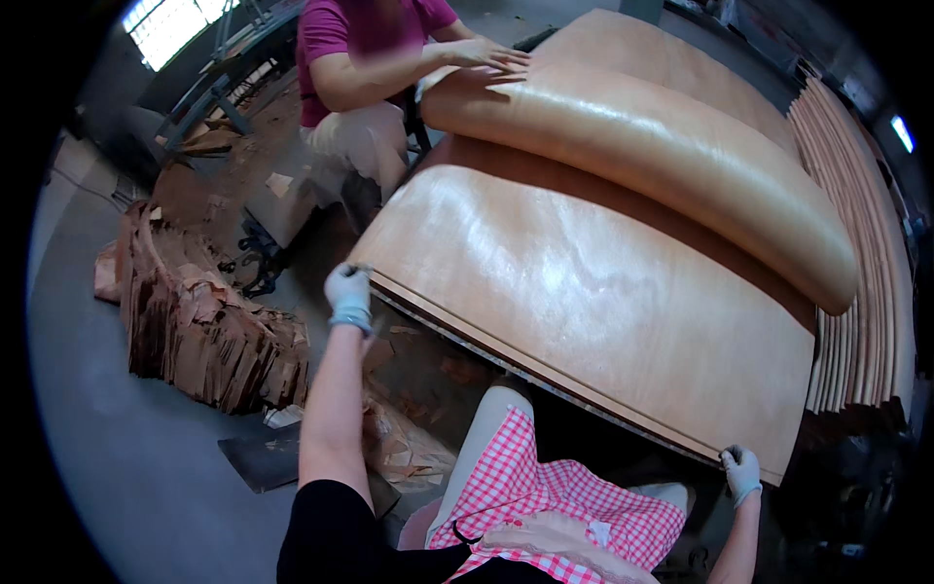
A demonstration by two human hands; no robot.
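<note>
A large, glossy light-brown wood veneer sheet (574, 282) lies in front of me, its near edge running slantwise from left to lower right. My left hand (348, 295), in a pale glove, grips the near left corner of the sheet. At the near right part of the same edge my right hand (741, 472), also gloved, has its fingers closed on the rim. Both thumbs and fingertips are partly hidden. Over the far half, the veneer is bent into a thick rolled fold (642, 146), which throws a dark shadow on the flat part.
Across on the left, a co-worker (360, 68) in a magenta shirt lays a hand (486, 56) on the fold. A stack of veneer sheets (856, 253) stands at right. Ragged wood scraps (214, 331) are piled at left, with a dark flat board (261, 457) on the floor.
</note>
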